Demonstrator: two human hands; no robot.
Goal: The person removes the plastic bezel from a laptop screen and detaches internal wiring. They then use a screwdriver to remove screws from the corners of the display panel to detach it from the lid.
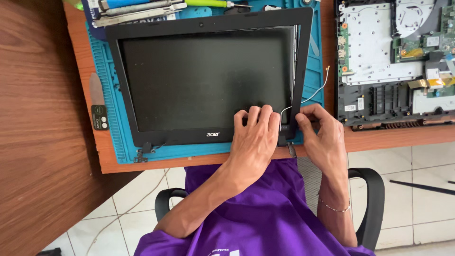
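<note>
Bright, even daylight all over, soft shadows only, a faint one under the left hand [255, 137]. The dark laptop screen [204, 78] is matte, barely any glare. Picture's sharp in the middle, with slight wide-angle bending at the edges.

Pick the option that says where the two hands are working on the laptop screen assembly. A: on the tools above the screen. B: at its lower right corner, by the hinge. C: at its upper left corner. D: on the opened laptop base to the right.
B: the left hand lies on the lower bezel of the screen assembly, and the right hand grips its lower right corner, where the bezel gapes.
</note>
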